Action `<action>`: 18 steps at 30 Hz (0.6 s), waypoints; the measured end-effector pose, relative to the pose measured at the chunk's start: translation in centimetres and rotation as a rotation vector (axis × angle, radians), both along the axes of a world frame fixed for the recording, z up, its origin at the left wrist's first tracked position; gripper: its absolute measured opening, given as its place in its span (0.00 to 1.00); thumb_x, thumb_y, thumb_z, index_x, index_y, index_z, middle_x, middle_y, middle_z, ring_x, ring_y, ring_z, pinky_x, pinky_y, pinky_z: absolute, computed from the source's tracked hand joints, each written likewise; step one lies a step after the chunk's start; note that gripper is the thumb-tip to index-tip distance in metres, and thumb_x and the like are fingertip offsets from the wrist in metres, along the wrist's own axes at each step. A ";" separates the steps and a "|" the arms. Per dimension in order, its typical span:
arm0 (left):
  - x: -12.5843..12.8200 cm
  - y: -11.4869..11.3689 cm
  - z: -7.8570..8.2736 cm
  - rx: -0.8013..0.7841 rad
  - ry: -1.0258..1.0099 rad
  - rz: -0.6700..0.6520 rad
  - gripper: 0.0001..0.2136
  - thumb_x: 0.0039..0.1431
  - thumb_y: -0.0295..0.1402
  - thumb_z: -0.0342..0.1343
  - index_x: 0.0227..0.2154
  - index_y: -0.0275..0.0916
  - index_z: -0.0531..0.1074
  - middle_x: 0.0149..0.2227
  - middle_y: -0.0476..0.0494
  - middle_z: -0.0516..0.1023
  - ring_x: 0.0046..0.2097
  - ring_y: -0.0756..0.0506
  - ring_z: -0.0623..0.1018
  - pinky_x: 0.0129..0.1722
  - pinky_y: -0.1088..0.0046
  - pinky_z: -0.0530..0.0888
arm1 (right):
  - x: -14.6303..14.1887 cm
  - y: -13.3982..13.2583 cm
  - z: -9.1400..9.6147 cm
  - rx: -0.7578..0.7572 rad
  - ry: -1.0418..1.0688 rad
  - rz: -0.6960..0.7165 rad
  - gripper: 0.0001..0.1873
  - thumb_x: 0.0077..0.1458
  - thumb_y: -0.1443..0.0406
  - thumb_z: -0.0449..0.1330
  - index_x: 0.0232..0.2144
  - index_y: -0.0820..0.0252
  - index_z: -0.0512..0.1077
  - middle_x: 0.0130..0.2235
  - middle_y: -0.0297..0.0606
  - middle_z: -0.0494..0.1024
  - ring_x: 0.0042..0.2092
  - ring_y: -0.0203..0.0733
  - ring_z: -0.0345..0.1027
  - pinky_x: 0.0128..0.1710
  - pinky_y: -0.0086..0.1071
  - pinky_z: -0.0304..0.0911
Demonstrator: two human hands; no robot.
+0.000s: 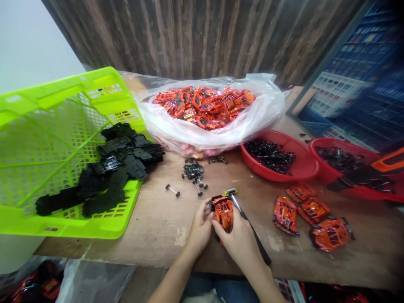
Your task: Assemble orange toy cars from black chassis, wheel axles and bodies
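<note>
At wooden table [154, 235], grasping toy car [224, 210] in left hand [202, 224] and right hand [239, 230] at six o'clock; seemingly part-done, with loose axles [192, 169], bagged shells [205, 108] remaining toward twelve.

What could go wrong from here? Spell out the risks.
While the left hand and right hand hold the toy car, a bump might knock off the hammer, whose handle end lies near the front edge of the table.
The lone wheel axle could roll away if nudged.
Black plates heaped toward the right of the green crate might slip.
</note>
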State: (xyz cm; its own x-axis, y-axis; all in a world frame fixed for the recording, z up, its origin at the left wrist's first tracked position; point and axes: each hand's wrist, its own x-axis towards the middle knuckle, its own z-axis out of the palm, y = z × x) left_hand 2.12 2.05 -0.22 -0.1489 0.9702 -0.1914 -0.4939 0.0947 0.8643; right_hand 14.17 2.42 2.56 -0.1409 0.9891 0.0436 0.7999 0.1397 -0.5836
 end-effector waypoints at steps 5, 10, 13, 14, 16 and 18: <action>0.5 -0.3 0.2 0.007 -0.042 -0.048 0.19 0.52 0.33 0.59 0.48 0.39 0.67 0.49 0.39 0.75 0.52 0.41 0.74 0.54 0.63 0.69 | 0.5 0.5 -1.1 -0.024 0.053 0.022 0.29 0.54 0.53 0.55 0.53 0.64 0.62 0.44 0.50 0.76 0.42 0.51 0.72 0.41 0.39 0.66; 0.7 -0.6 1.0 0.044 -0.016 -0.078 0.17 0.54 0.38 0.59 0.45 0.39 0.66 0.46 0.41 0.76 0.43 0.44 0.78 0.45 0.69 0.74 | 0.1 0.1 -1.5 0.002 0.126 -0.010 0.31 0.54 0.56 0.54 0.57 0.66 0.58 0.47 0.52 0.74 0.46 0.52 0.71 0.42 0.40 0.67; 1.2 -0.7 1.4 0.070 0.091 -0.025 0.20 0.47 0.34 0.65 0.42 0.38 0.66 0.43 0.43 0.76 0.38 0.47 0.78 0.37 0.75 0.75 | -0.5 -0.6 -1.8 0.014 0.104 -0.063 0.30 0.55 0.58 0.51 0.57 0.68 0.58 0.46 0.55 0.74 0.47 0.55 0.70 0.42 0.42 0.67; 1.2 -0.7 1.4 0.066 0.111 -0.006 0.20 0.46 0.34 0.66 0.41 0.38 0.66 0.42 0.43 0.76 0.36 0.48 0.78 0.34 0.76 0.74 | -0.5 -0.7 -1.8 0.007 0.103 -0.073 0.30 0.55 0.59 0.51 0.57 0.68 0.58 0.46 0.55 0.74 0.47 0.56 0.70 0.43 0.43 0.66; 1.1 -0.7 1.4 0.061 0.117 0.004 0.19 0.46 0.34 0.66 0.39 0.37 0.66 0.40 0.43 0.76 0.33 0.49 0.78 0.31 0.77 0.74 | -0.2 -0.8 -1.6 -0.016 0.138 -0.057 0.30 0.54 0.60 0.53 0.57 0.67 0.59 0.47 0.55 0.74 0.48 0.56 0.69 0.45 0.45 0.65; 0.6 -0.8 1.3 0.067 0.100 -0.008 0.18 0.46 0.34 0.65 0.39 0.37 0.66 0.40 0.44 0.76 0.34 0.48 0.78 0.34 0.75 0.75 | 0.6 -0.4 -1.0 -0.046 0.251 0.029 0.30 0.52 0.60 0.56 0.56 0.63 0.61 0.48 0.52 0.73 0.49 0.54 0.69 0.47 0.43 0.65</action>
